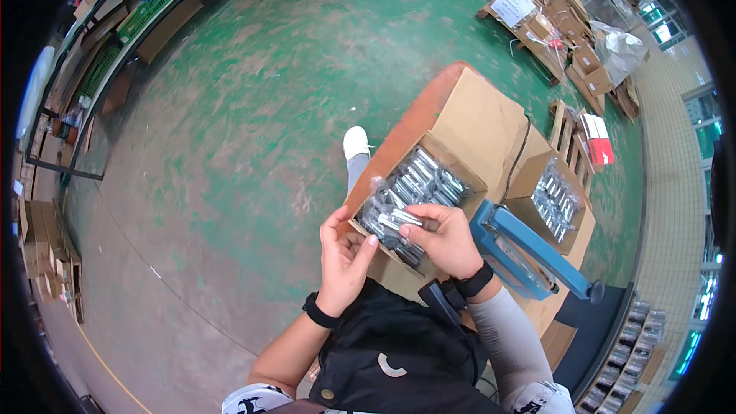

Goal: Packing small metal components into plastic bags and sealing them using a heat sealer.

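Note:
My right hand (448, 241) pinches a shiny metal piece in a clear plastic bag (399, 220) between thumb and fingers. It hovers over the near end of an open cardboard box (474, 180). Many similar bagged metal pieces (419, 179) fill that box; their exact kind is too small to tell. At the box's near left corner is my left hand (343, 261), thumb and fingers apart with nothing visible between them. Whether it touches the box edge, I cannot tell. Just right of my right hand stands a blue lever-arm machine (521, 241), resembling a bag sealer.
A second cardboard box (529, 203) of bagged pieces stands beyond the blue machine, with a black cable (518, 155) behind it. Pallets with cardboard (548, 27) lie at the far right. Shelving with green crates (144, 13) lines the left. Small packed items (625, 356) stand lower right.

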The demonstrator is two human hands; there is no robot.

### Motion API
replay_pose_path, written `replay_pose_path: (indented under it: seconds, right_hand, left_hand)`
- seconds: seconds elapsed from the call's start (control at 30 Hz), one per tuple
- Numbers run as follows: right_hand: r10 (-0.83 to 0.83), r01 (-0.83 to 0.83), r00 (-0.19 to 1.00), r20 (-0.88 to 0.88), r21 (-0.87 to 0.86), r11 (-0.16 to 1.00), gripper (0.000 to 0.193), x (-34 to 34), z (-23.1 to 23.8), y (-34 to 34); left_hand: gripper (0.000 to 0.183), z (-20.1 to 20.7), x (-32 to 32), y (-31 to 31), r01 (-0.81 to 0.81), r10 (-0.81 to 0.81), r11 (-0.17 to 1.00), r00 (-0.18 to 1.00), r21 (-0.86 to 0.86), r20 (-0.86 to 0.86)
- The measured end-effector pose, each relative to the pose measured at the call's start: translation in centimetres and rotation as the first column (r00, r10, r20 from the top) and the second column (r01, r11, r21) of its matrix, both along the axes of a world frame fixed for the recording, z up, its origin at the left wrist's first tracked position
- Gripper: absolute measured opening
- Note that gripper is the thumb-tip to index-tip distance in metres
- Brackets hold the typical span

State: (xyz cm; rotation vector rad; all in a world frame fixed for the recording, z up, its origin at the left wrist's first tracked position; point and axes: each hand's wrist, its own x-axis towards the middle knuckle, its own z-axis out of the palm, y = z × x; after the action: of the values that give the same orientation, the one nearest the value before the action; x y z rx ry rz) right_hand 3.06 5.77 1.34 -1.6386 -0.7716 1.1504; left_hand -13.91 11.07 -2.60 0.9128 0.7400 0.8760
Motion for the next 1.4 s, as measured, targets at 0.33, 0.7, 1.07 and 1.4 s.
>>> replay_pose_path:
  seconds: [0.33,0.7,1.07,1.4]
  right_hand:
    - [0.162,-0.281,0.637,0.754,0.032,0.959,0.021,-2.4,1.6,2.6]
    - [0.143,-0.162,0.621,0.771,-0.051,0.985,0.012,-2.6,1.0,2.9]
    - [0.145,-0.172,0.742,0.654,-0.023,0.985,0.029,0.8,-1.0,5.7]
    - [0.378,-0.267,0.601,0.704,-0.269,0.925,0.029,1.6,1.7,4.3]
  left_hand:
    - [0.058,-0.6,-0.3,0.3,-0.014,0.056,0.979,0.978,0.205,-0.203]
    - [0.039,2.1,-0.1,0.7,0.203,0.490,0.524,0.723,0.827,-0.487]
    - [0.040,3.4,-1.0,3.5,0.761,0.330,0.149,0.564,0.631,-0.757]
    - [0.040,4.0,-0.4,3.7,0.840,0.398,0.002,0.497,0.543,-0.771]
